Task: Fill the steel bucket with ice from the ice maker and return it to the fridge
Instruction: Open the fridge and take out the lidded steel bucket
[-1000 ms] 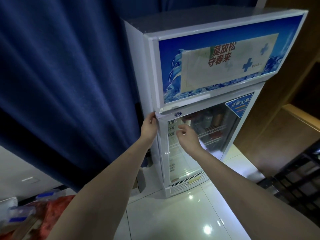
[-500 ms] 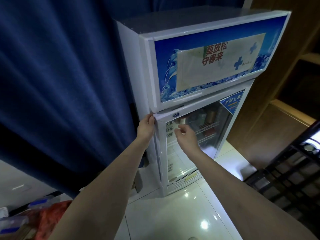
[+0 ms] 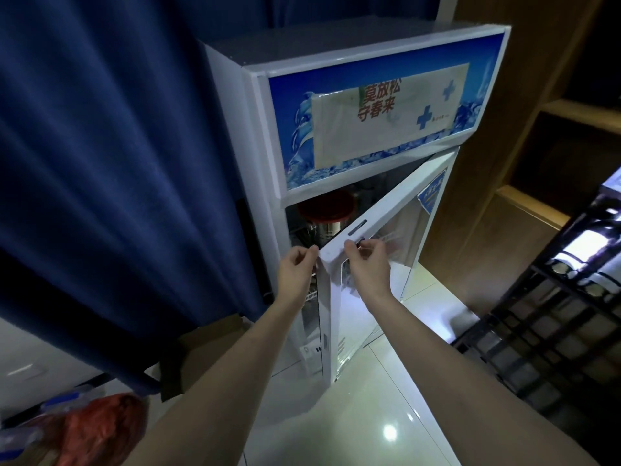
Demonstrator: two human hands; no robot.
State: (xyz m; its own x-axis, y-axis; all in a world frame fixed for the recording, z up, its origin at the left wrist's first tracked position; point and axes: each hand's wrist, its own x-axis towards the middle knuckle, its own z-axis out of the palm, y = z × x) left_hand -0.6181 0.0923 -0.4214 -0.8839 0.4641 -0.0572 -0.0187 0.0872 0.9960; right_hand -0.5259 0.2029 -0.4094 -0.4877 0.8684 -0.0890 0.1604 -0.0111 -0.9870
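Both hands, left hand (image 3: 297,269) & right hand (image 3: 368,260), pinching the fridge door (image 3: 376,230) corner; thin grip, prob slips & door swings back.

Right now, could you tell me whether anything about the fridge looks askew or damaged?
The paper sign taped over the fridge header sits tilted and wrinkled, hiding part of the blue graphic. Otherwise nothing stands out: the glass door is simply swung partly open.
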